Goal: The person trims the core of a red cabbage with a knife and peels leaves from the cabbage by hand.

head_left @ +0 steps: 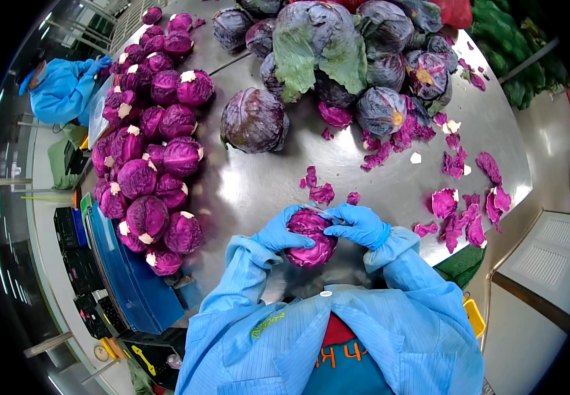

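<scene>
A peeled red cabbage [311,245] is held close to my body, over the near edge of the metal table [258,191]. My left hand [283,230], in a blue glove, grips its left side. On its upper right lies my right hand [357,225], also gloved, with fingers bent toward the top of the cabbage; a thin grey object, too small to make out, shows between the hands. Torn purple leaf pieces [322,193] lie just beyond. Further off sits a large unpeeled cabbage [254,120].
Many peeled cabbages [147,219] line the left side. Unpeeled ones [381,110] are heaped at the far side under green outer leaves [298,46]. Leaf scraps [453,214] lie on the right. Blue bins [133,283] stand lower left; a co-worker in blue [64,89] is upper left.
</scene>
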A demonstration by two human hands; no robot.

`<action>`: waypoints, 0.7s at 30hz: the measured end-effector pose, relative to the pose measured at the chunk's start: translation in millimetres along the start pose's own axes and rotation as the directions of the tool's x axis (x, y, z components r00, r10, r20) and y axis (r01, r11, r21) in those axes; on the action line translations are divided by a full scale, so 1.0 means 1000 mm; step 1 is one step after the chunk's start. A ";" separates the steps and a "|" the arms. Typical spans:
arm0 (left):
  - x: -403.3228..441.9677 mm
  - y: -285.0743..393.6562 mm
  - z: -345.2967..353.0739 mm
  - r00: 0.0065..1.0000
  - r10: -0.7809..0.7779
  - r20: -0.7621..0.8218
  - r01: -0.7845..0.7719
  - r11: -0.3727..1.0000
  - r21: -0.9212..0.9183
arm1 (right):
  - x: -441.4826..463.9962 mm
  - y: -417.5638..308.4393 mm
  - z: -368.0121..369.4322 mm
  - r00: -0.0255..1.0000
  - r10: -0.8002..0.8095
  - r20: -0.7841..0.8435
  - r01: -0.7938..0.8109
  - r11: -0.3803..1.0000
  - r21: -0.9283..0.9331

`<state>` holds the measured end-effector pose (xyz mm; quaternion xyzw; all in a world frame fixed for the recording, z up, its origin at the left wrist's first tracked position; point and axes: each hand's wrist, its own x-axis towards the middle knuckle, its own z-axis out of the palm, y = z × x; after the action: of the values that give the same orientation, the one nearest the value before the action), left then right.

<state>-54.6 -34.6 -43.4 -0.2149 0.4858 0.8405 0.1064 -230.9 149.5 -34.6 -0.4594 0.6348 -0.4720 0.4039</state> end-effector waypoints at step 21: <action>-0.002 0.019 0.007 0.986 0.043 0.161 -0.103 0.918 0.384 | 0.022 0.014 -0.100 0.801 -0.165 -0.575 -0.197 0.835 -0.514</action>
<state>-61.9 -38.4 -24.9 -0.1078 0.6419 0.7439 0.1516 -334.2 153.5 -27.0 -0.3773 0.8411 -0.3858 0.0376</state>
